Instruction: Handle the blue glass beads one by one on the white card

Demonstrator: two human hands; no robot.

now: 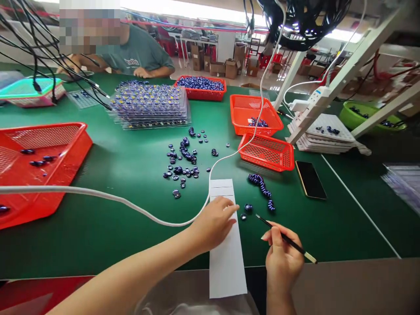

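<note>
My left hand [216, 222] is over a long white paper strip [226, 262], its fingers apart and reaching toward the strip's right edge. Nothing shows in its grip. My right hand [285, 251] pinches a thin dark tool [292, 243] with a pale end, its fine tip pointing up and left. Near that tip lie a round dark blue piece [248, 207] and a smaller shiny one [243, 216]. Beyond them a curved row of blue pieces [262, 187] rests on the green table [131, 236]. More loose blue pieces [187, 170] are scattered farther back.
A white cable [131, 202] crosses the table and strip. Red baskets stand at left [74, 153] and right [288, 153], with a phone [310, 180] beside the latter. Stacked clear trays [151, 107] stand farther back. A person [141, 50] sits across the table.
</note>
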